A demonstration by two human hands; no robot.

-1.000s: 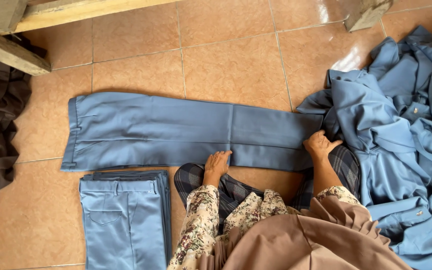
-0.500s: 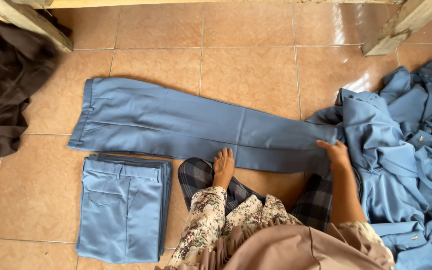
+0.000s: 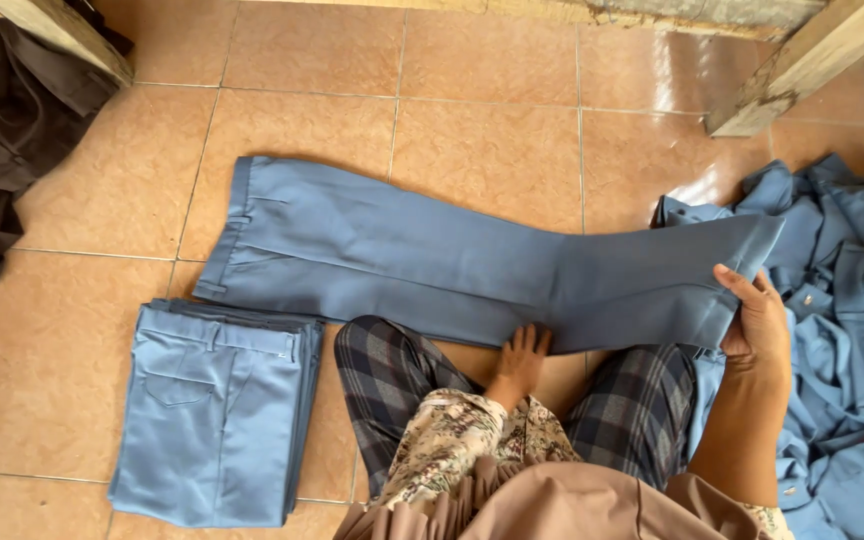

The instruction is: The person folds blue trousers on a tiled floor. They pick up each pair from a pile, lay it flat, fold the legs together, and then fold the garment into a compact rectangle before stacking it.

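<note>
Blue trousers (image 3: 432,265) on tile, folded stack (image 3: 214,415) beside, right hand (image 3: 757,320) lifting hem

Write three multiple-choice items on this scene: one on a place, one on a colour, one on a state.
1. Where does the folded stack lie?
A. beside the person's left knee
B. on the pile of blue clothes
C. under the wooden beam

2. What colour are the spread trousers?
A. brown
B. blue
C. white

3. What is the right hand doing?
A. resting flat on the tiles
B. holding the trousers' hem end
C. hanging free

Key: 1 A, it lies on the floor tiles there. 2 B, plainly blue. 3 B, fingers grip the hem; left hand presses mid-leg.
</note>
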